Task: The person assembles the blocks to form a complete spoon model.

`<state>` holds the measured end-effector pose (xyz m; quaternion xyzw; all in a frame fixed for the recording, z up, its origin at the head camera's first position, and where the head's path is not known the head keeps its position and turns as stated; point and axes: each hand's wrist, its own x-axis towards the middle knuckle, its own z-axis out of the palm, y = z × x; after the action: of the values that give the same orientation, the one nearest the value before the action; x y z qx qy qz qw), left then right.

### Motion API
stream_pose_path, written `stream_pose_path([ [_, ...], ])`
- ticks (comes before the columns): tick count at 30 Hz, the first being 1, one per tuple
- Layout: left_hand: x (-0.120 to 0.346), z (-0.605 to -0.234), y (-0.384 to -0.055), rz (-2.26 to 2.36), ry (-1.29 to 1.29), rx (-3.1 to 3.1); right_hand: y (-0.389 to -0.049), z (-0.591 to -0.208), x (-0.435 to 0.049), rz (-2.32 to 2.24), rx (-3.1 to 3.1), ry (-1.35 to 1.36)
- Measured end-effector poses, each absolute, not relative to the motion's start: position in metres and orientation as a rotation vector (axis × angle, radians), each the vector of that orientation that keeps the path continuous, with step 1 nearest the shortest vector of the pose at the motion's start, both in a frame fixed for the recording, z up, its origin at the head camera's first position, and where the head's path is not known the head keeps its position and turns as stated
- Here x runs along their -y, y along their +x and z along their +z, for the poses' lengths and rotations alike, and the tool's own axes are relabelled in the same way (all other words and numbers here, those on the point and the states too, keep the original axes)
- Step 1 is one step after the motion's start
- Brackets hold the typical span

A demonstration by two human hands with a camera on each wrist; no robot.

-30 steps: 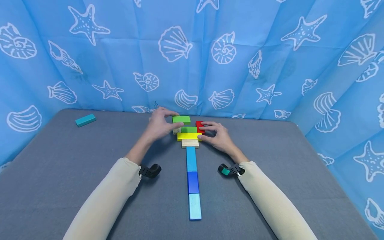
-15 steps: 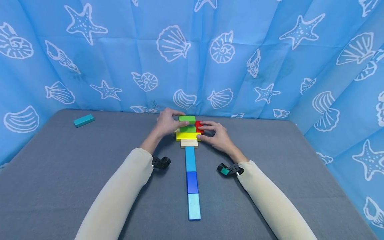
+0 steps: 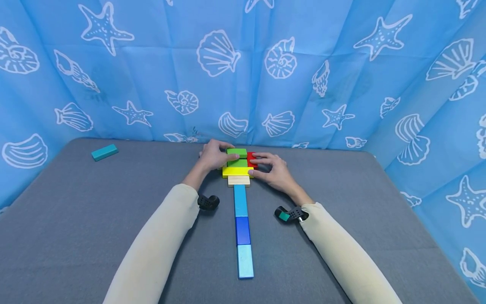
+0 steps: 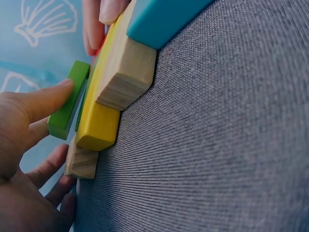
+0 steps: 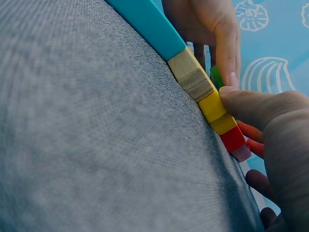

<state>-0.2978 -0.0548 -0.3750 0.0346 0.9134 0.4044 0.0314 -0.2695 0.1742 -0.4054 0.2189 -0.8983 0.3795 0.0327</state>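
Observation:
My left hand (image 3: 214, 156) pinches a green block (image 3: 237, 152) between thumb and fingers. In the left wrist view, that block is tilted above the neighbouring blocks. A second green block (image 3: 237, 163) lies just in front of it, behind a crosswise yellow block (image 3: 235, 172). My right hand (image 3: 277, 171) has its thumb at the yellow block's right end and its fingers against a red block (image 3: 251, 157). A bare wood block (image 3: 238, 180) lies before the yellow one. Another wood block (image 4: 82, 162), near my left fingers, shows in the left wrist view.
A light blue block (image 3: 241, 200), a dark blue block (image 3: 243, 231) and a pale blue block (image 3: 245, 261) run in line towards me. A loose teal block (image 3: 104, 152) lies far left on the grey cloth (image 3: 95, 219). A shell-patterned curtain (image 3: 152, 63) hangs behind.
My left hand has moved right with the green block, bringing it from the left to behind the other green block and beside the red one. My right hand has stayed in place.

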Motion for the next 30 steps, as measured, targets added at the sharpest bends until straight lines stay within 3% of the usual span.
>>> stream_pose_path([
  [30,0.0602,-0.3755,-0.3058,1.097,0.141,-2.739,-0.2708,-0.4051,-0.1738,1.161,2.784,0.654],
])
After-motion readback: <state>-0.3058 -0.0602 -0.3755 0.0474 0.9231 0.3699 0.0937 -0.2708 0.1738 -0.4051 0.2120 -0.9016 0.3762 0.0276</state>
